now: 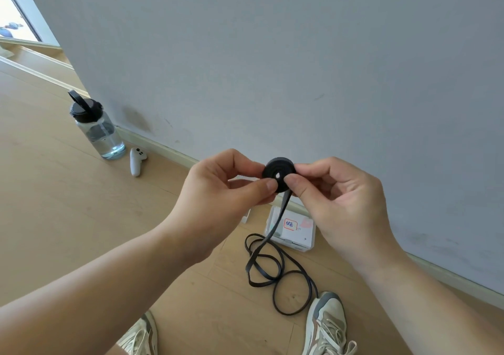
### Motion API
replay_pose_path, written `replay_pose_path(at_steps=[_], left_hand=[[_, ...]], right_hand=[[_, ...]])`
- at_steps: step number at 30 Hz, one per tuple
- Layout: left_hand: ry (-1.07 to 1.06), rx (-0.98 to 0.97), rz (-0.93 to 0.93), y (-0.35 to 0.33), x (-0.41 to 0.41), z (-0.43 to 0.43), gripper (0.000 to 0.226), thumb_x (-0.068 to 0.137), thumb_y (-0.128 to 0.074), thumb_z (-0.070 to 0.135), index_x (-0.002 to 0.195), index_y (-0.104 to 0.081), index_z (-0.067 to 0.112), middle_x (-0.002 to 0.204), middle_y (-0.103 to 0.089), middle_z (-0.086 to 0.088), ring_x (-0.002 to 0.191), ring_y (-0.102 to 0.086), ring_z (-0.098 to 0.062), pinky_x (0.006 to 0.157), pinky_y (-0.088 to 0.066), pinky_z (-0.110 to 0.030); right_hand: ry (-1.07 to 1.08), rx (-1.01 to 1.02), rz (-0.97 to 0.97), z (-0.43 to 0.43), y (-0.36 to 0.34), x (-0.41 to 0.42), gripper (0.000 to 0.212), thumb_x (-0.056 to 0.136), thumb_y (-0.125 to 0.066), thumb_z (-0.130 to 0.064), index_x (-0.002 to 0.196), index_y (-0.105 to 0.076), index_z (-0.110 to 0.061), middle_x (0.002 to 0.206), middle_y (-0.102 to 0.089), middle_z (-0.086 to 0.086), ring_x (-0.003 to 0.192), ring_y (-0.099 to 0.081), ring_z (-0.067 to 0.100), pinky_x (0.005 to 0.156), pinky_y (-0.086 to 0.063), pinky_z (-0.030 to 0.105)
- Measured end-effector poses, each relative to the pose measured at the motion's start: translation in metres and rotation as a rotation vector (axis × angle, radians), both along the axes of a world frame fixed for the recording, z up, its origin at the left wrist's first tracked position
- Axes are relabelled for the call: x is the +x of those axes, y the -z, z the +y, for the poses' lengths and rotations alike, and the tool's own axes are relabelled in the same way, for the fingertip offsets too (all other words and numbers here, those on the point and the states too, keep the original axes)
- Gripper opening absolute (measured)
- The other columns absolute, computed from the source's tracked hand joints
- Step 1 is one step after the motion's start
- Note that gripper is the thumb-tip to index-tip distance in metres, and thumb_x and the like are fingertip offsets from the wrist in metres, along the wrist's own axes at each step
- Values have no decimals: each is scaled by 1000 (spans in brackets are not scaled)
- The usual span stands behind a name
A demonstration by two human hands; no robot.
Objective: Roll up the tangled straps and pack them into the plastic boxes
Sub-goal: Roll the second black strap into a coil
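Note:
A black strap is partly wound into a small flat coil (276, 169) held up in front of the wall. My left hand (218, 191) pinches the coil's left side between thumb and fingers. My right hand (341, 193) pinches its right side. The loose tail of the strap (275, 270) hangs down from the coil and lies in tangled loops on the wooden floor. A clear plastic box (294, 230) with a labelled card stands on the floor by the wall, below my hands. Part of a second box (245, 215) shows behind my left hand.
A water bottle (95, 128) with a black lid stands by the wall at the left, with a white controller (137, 161) beside it. My two shoes (327, 324) are on the floor near the strap loops. The grey wall rises straight ahead.

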State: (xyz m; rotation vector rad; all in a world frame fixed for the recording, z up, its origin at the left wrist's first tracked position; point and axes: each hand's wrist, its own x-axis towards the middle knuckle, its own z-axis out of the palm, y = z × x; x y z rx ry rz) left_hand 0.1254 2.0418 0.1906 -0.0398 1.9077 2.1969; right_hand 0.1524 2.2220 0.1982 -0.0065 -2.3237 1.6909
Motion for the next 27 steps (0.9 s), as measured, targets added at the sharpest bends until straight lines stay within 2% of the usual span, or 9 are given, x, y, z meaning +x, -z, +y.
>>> replay_pose_path(at_steps=[5, 8, 10, 12, 16, 20, 21, 24, 27], left_hand=[[29, -218, 103, -2, -1, 1, 13, 84, -84, 11, 82, -72, 7, 97, -80, 5, 89, -78, -19, 92, -60, -51], [45, -307, 204, -2, -1, 0, 25, 82, -86, 11, 99, -72, 23, 95, -79, 9, 86, -77, -10, 84, -64, -37], [72, -312, 232, -3, -1, 0, 26, 84, -82, 4, 101, -75, 22, 90, -80, 9, 82, -77, -7, 82, -62, -27], [61, -273, 216, -4, -2, -1, 20, 86, -80, 1, 94, -78, 18, 84, -81, 4, 78, -78, -10, 81, -62, -28], [-14, -81, 84, -3, -5, -4, 11, 89, -76, 2, 94, -73, 11, 89, -80, -12, 82, -77, -31, 86, -60, -53], [-11, 96, -68, -3, -2, 0, 10, 90, -73, -2, 91, -67, 6, 100, -78, -18, 92, -77, -39, 86, -64, -39], [-1, 49, -66, -2, -1, 1, 10, 90, -75, 1, 90, -67, 7, 97, -79, -15, 90, -78, -36, 86, -64, -39], [62, -405, 159, 2, -3, -1, 12, 88, -81, 14, 84, -70, 19, 89, -79, 7, 81, -77, -10, 76, -61, -27], [134, -485, 289, 3, 0, -2, 25, 87, -81, 12, 103, -71, 29, 91, -77, 14, 81, -75, -1, 73, -58, -18]], right_hand=[[-18, 126, -7, 2, 2, -1, 16, 90, -76, -6, 91, -76, -23, 82, -75, -17, 79, -73, 7, 63, -63, 28], [-37, 247, 55, 3, 3, -4, 19, 89, -75, 0, 89, -76, -19, 80, -73, -11, 81, -70, 7, 66, -60, 24], [-72, 342, 123, 2, 4, -4, 20, 87, -74, 4, 89, -78, -16, 81, -73, -7, 82, -69, 9, 70, -55, 19], [-65, 282, 118, 1, 3, -3, 22, 87, -76, 1, 91, -79, -20, 83, -75, -9, 84, -72, 8, 71, -55, 14], [-41, -25, -9, -4, -3, 1, 27, 85, -81, -6, 98, -78, -29, 90, -80, -13, 84, -77, 8, 80, -60, 20], [30, -144, -48, -6, -2, -2, 19, 84, -81, -4, 92, -79, -21, 86, -81, -4, 80, -78, 16, 78, -63, 28], [46, -130, -52, -5, -2, -3, 18, 83, -82, -4, 88, -79, -21, 83, -81, -3, 77, -78, 17, 75, -62, 28], [-8, 64, -46, -1, -1, -4, 26, 85, -79, 1, 84, -79, -26, 81, -79, -10, 76, -75, 7, 72, -58, 19], [-93, 246, 5, 0, -1, -3, 28, 88, -73, 4, 89, -79, -23, 84, -76, -12, 84, -72, 3, 72, -54, 12]])
